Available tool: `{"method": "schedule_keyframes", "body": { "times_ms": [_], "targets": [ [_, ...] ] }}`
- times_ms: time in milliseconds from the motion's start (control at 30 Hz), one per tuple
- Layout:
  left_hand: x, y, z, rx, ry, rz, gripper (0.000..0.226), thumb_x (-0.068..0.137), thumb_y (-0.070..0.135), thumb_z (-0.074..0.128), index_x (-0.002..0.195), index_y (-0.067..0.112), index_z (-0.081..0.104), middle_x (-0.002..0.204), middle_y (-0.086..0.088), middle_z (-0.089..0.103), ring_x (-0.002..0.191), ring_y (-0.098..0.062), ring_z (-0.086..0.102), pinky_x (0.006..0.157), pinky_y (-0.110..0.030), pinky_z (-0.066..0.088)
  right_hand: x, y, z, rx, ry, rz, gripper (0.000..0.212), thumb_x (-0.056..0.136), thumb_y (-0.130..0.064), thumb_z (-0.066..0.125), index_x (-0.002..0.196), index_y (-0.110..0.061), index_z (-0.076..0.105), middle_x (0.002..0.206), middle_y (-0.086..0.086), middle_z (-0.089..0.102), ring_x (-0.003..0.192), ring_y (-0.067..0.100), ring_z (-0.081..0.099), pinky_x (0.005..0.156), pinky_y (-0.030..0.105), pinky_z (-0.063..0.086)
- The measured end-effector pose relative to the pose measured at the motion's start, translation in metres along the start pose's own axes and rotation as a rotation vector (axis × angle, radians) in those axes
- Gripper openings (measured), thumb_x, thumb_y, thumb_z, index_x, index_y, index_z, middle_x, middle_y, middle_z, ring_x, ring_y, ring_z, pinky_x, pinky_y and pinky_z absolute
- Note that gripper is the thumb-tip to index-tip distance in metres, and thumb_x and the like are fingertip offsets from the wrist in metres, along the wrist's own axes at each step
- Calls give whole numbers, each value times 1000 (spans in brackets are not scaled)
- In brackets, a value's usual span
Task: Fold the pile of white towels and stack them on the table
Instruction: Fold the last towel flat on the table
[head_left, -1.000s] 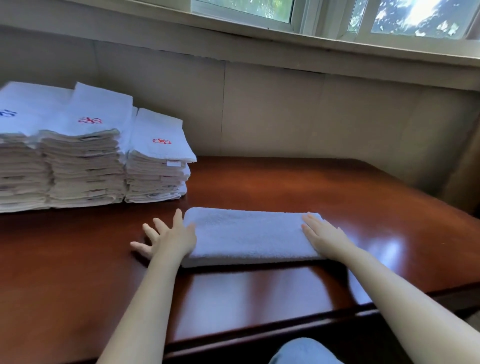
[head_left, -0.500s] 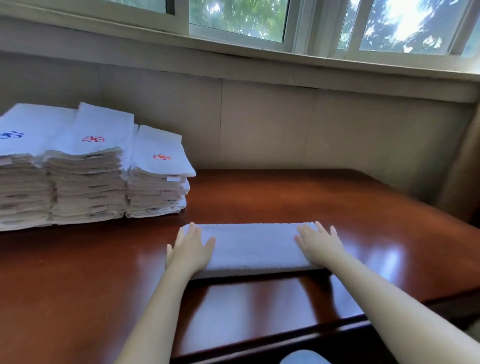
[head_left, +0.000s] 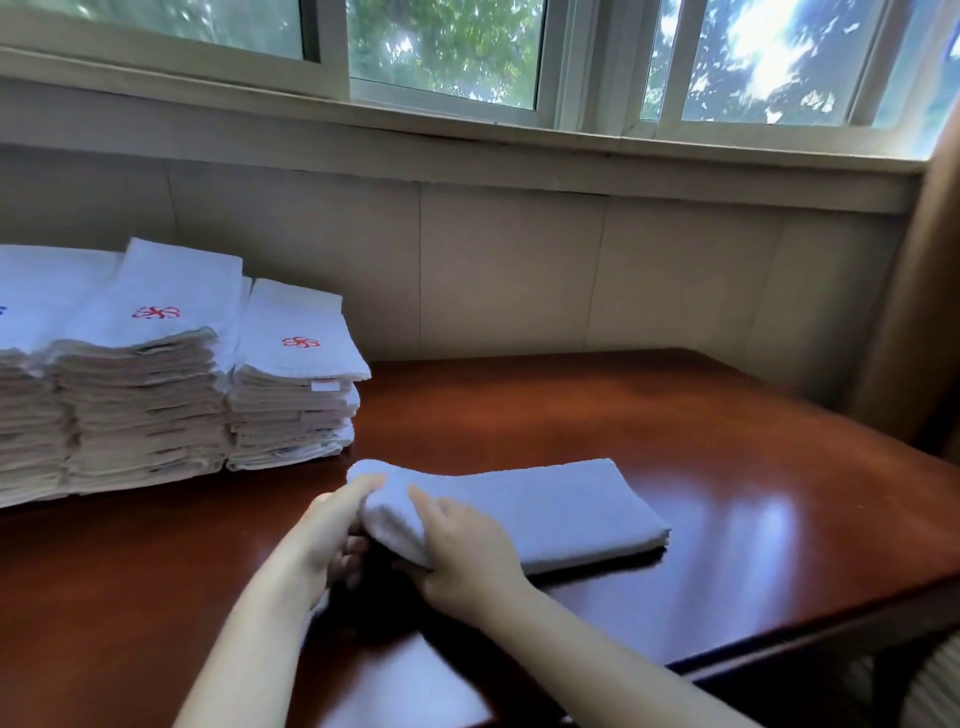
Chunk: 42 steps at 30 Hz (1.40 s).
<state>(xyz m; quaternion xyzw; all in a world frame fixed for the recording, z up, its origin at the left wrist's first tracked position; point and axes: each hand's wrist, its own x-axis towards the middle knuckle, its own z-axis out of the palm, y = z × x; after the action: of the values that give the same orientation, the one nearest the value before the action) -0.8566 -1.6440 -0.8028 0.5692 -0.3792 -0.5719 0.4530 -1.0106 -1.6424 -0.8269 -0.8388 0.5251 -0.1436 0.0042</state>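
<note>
1. Holding the left end of the folded towel (head_left: 545, 509), the left hand (head_left: 332, 535) has its thumb on top and its fingers curled under.
2. The right hand (head_left: 467, 551) grips the same end just beside the left hand, on the side nearer the person, with its fingers on top of the cloth.
3. That end of the towel is up a little off the tabletop (head_left: 571, 405). The rest lies flat.
4. The towel is near the front edge of the tabletop, about in the middle, with its long side going left to right.
5. Three stacks of towels (head_left: 156, 395) stand side by side on the left of the tabletop, toward the back edge.
6. The stack nearest the folded towel is the lowest. Two stacks have a red mark on top.
7. A wall (head_left: 519, 270) and a window (head_left: 441, 52) are behind the back edge.
</note>
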Motion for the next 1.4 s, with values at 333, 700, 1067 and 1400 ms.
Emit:
{"method": "schedule_keyframes", "body": {
  "times_ms": [333,700,1067,1400],
  "targets": [
    [-8,17,-18,270,-266,569,37,79,36,76,113,24,68,119,4,67,115,-8,58,98,-30,41,29,1,-104,1715,302,590,29,94,-32,56,106,-7,62,89,8,72,76,18,69,64,29,56],
    [8,-5,-37,833,64,183,22,85,35,70,90,15,64,96,-2,68,85,-12,62,75,-25,46,-2,135,-35,1224,416,1118,46,77,2,60,120,1,42,112,21,57,83,28,60,72,40,54],
    [15,-11,-26,863,172,289,13,89,34,63,80,25,69,89,7,68,90,-15,62,77,-29,46,17,139,-39,221,18,643,54,93,-39,49,142,-21,34,134,9,45,126,31,41,99,38,36],
    [12,-7,-35,553,136,63,23,79,20,75,98,17,62,91,-2,63,75,-16,59,62,-24,47,10,123,-47,-512,35,429,32,90,-19,47,122,-20,47,123,4,49,114,26,47,88,31,36]
  ]
}}
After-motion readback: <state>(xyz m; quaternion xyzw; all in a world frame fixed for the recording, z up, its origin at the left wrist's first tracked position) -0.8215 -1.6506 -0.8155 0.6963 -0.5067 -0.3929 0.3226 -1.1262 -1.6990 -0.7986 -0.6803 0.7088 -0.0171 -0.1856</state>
